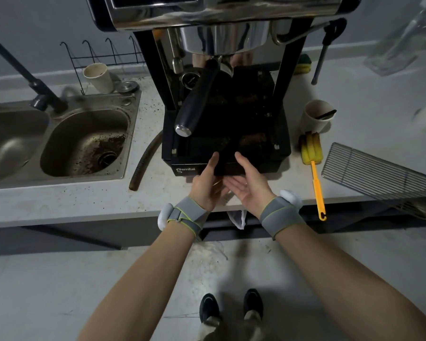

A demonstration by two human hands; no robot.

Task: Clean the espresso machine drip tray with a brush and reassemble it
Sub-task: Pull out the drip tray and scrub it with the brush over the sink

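Observation:
The black drip tray (231, 119) sits in the base of the espresso machine (221, 18), its inside stained with brown coffee residue and its grate off. My left hand (207, 183) and my right hand (249, 183) are at the tray's front edge, thumbs on the rim and fingers under the front face. The metal grate (376, 175) lies on the counter to the right. A yellow sponge brush (311, 156) with an orange handle rests between the machine and the grate. The portafilter handle (197, 104) sticks out over the tray's left side.
A stained steel sink (84, 143) with a dark tap is on the left, a corrugated hose (145, 161) beside it. A paper cup (316, 116) stands right of the machine, another cup (99, 77) by a wire rack behind the sink, and a steam wand (322, 55) hangs at right.

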